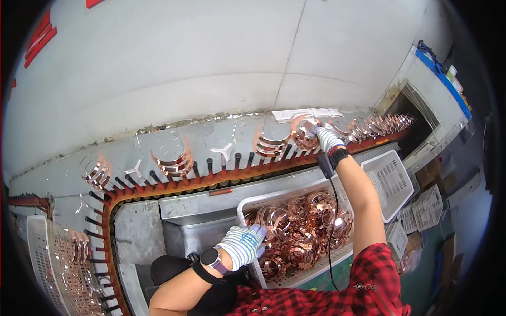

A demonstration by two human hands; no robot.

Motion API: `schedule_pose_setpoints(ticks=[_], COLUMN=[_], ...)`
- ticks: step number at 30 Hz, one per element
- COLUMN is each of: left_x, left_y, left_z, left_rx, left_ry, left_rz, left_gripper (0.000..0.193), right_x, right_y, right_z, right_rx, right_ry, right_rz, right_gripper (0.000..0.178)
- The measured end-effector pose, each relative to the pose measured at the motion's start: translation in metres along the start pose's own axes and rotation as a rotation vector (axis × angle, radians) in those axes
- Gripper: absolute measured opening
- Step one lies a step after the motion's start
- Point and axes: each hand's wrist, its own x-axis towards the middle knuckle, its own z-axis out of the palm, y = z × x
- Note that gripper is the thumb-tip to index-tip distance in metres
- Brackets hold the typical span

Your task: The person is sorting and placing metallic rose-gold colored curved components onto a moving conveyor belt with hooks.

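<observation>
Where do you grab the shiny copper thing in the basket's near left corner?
I'd pinch one of the curved outer bands of the copper thing from above, perhaps with the left hand, which is close. It looks round, with thin bands to pinch, while the basket walls and other copper pieces crowd its sides.

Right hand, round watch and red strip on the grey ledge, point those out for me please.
Right hand (329, 138): head view, middle of the striped glove.
Round watch (210, 257): head view, on its face.
Red strip (220, 192): head view, middle of its length.
</observation>
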Motion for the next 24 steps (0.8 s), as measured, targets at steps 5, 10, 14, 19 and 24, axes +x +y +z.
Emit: schedule_pose_setpoints(ticks=[5, 10, 14, 19, 24], left_x=[0.016, 0.044, 0.058, 0.094, 0.116], left_y=[0.018, 0.037, 0.043, 0.055, 0.066], left_z=[0.004, 0.001, 0.017, 0.023, 0.028], left_rx=[-0.01, 0.023, 0.051, -0.001, 0.034], left_ry=[0.019, 0.038, 0.142, 0.161, 0.13], left_rz=[-0.043, -0.023, -0.066, 0.039, -0.087], left_gripper=[0.049, 0.049, 0.05, 0.049, 0.048], right_x=[-0.061, 0.013, 0.038, 0.124, 0.135], right_y=[-0.073, 0.0, 0.038, 0.185, 0.199], right_z=[0.014, -0.132, -0.165, -0.339, -0.222], right_rx=[0.315, 1.182, 0.578, -0.168, -1.347], right_ry=[0.033, 0.138, 0.85, 0.834, -0.116], right_rz=[-0.532, -0.278, -0.149, 0.53, -0.32], right_gripper=[0.044, 0.025, 0.025, 0.041, 0.054])
